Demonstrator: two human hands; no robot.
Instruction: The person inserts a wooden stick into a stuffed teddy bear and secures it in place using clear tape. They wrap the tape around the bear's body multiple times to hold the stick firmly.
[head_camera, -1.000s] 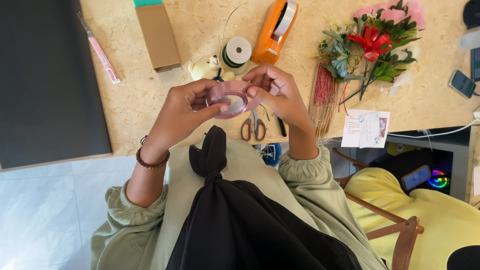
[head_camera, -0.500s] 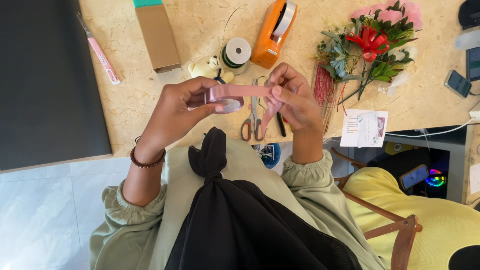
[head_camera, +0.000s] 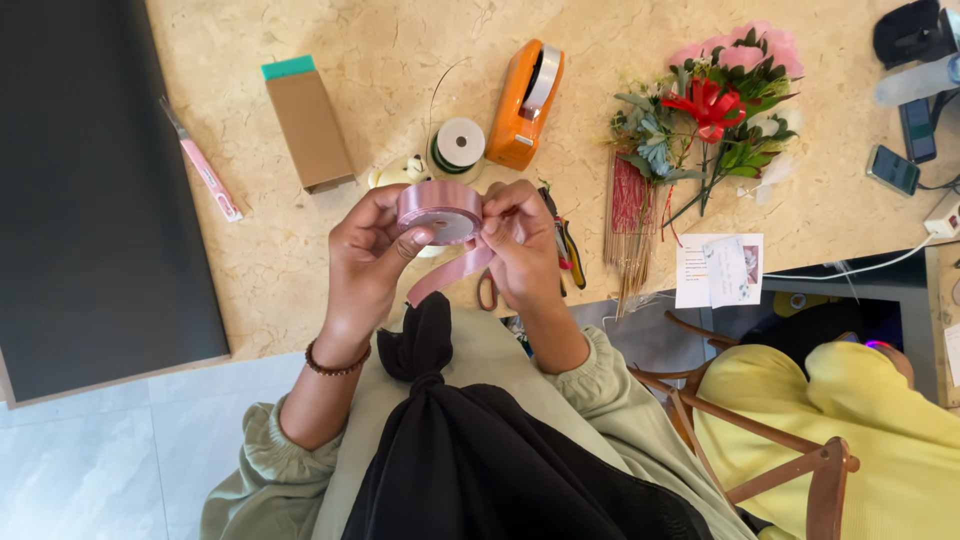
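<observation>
Just below the orange tape dispenser (head_camera: 528, 102), both hands gripped the pink ribbon roll (head_camera: 440, 208), left hand (head_camera: 368, 250) steadying, right hand (head_camera: 522, 240) having drawn only a short tail free.

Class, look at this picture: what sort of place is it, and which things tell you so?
Probably a craft or florist's worktable: a pink ribbon roll, an orange tape dispenser and a bunch of flowers.
</observation>
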